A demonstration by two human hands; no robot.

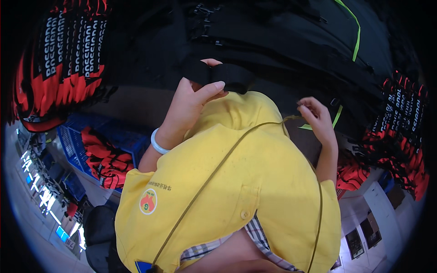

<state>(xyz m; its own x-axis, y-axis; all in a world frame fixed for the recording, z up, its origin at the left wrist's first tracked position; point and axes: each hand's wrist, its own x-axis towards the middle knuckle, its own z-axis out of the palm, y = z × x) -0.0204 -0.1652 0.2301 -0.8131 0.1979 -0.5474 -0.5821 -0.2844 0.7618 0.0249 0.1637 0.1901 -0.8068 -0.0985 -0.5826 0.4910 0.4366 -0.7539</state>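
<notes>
Currently left hand (191,102) pinches black strap (227,77) shut; right hand (316,116) nips thin cord (218,166), fingers curled. Best keep strap flat, grip near its end.

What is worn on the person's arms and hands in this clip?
Both forearms are bare, with no gloves. The left hand has a smooth pale ring-shaped bangle at the wrist. The right hand wears nothing visible.

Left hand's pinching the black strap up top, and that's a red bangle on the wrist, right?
Not quite: the head view shows the left hand pinching the black strap, but the bangle on that wrist is pale white, not red.
</notes>
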